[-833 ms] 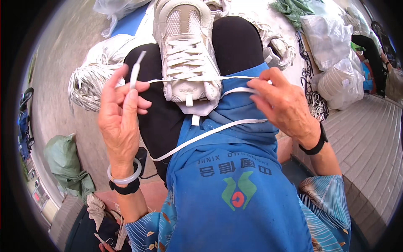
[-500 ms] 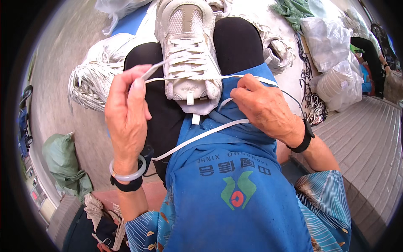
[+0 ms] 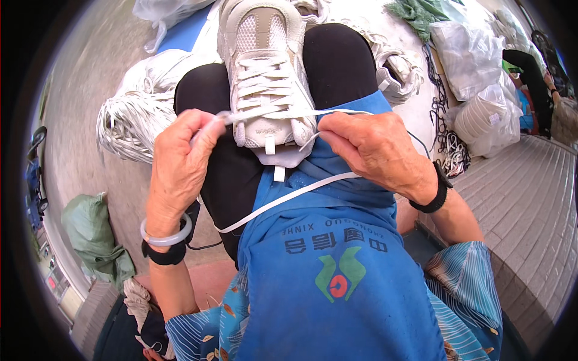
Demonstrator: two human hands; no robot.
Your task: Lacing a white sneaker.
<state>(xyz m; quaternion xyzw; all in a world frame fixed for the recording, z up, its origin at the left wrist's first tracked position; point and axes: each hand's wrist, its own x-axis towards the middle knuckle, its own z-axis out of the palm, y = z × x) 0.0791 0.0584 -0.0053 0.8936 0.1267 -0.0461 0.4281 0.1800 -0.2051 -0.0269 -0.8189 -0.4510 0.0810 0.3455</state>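
A white-and-beige sneaker [image 3: 263,33] lies between my black-clad knees, toe pointing away and heel toward me. Crisscrossed white lacing covers its tongue. My left hand [image 3: 180,162] is closed in a pinch on a white shoelace [image 3: 304,113] at the left of the shoe's collar. From there the lace runs across the shoe to my right hand [image 3: 382,147], whose fingers are closed on it at the right side. A loose length of white lace [image 3: 283,195] loops over my blue apron [image 3: 337,319]. My right fingertips are partly hidden behind the hand.
A thick bundle of white laces [image 3: 129,123] lies left of my knees. Another white shoe [image 3: 397,75] sits beyond my right knee. Clear plastic bags [image 3: 466,60] stand at the right, near dark cords [image 3: 438,96]. A green sack [image 3: 93,234] rests on the floor at left.
My right hand has moved left, closer to the shoe. My left hand has turned and lowered slightly, and its raised lace end no longer sticks up.
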